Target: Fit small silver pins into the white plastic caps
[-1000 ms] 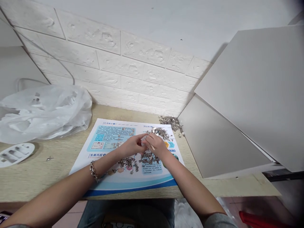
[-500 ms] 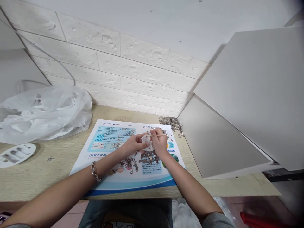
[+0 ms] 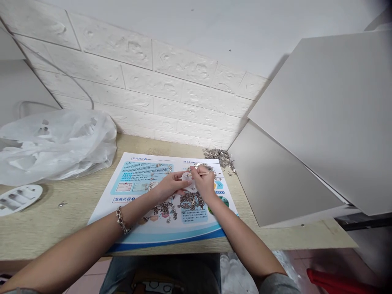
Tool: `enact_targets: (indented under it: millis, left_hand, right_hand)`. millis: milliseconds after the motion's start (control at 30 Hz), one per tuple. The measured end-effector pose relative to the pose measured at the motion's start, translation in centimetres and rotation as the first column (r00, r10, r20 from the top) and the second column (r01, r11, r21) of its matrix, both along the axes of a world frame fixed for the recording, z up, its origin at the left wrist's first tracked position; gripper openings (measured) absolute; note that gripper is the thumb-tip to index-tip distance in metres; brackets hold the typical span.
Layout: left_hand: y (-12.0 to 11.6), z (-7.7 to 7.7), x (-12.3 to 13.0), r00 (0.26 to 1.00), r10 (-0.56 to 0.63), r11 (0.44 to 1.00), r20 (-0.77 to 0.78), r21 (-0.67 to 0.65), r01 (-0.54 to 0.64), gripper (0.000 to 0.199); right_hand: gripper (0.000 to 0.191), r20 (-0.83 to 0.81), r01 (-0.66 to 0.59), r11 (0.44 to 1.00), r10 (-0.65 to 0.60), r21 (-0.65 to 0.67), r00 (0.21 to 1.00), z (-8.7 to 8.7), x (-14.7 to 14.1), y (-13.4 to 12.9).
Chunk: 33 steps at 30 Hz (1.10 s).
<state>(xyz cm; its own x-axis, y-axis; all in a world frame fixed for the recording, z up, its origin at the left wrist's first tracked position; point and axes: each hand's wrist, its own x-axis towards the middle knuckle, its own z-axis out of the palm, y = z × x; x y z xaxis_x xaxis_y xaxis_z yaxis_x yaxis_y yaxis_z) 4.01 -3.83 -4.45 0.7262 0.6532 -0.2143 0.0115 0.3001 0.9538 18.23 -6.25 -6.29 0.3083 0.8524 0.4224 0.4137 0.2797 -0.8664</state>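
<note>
Between the thumb and fingers of my left hand (image 3: 171, 185) is a small white, partly see-through piece (image 3: 191, 188). I cannot make out its exact kind. My right hand (image 3: 204, 185) pinches a thin wooden stick (image 3: 203, 174) like a pen, its tip at the top of the white piece. Just below both hands lies a heap of small metal charms (image 3: 192, 201), dark and silvery. More charms (image 3: 165, 209) are scattered to the left. All of them rest on a printed blue and white sheet (image 3: 137, 234).
A pile of metal bits (image 3: 221, 157) lies against the wall. On the left are a filled clear plastic bag (image 3: 58, 147), a white oval plate (image 3: 29, 200) with metal pieces, and a loose metal bit (image 3: 62, 203). Large grey-white boards (image 3: 281, 179) lean at the right.
The whole view has shifted slightly. My right fingers and the stick have moved a little left over the white piece, while my left hand keeps its grip.
</note>
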Motion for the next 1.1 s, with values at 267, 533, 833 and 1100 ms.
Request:
enact_targets:
  millis: [267,533,833,1100]
  left_hand:
    - [0.0,0.2,-0.4,1.0,-0.011,0.995,-0.024,0.103,0.014,0.059]
    - [0.5,0.4,-0.5,0.993,-0.029,0.997,0.112,-0.063,0.037,0.055]
    - [0.8,-0.2,-0.4,0.978,0.208,0.978,-0.018,0.001,-0.208,0.07]
    - [0.3,0.5,-0.9,0.981,0.13,0.946,-0.143,0.315,-0.08,0.06]
  right_hand:
    - [0.044,0.004,-0.039,0.999,0.039,0.037,0.999,0.0,-0.4,-0.1]
    - [0.05,-0.678,-0.243,0.967,0.127,-0.079,0.724,2.2,1.0,-0.1]
    - [0.03,-0.576,-0.304,0.933,0.144,-0.191,0.805,1.6,2.1,0.2]
    - [0.037,-0.584,-0.407,0.876,0.194,-0.259,0.788,1.7,1.3,-0.3]
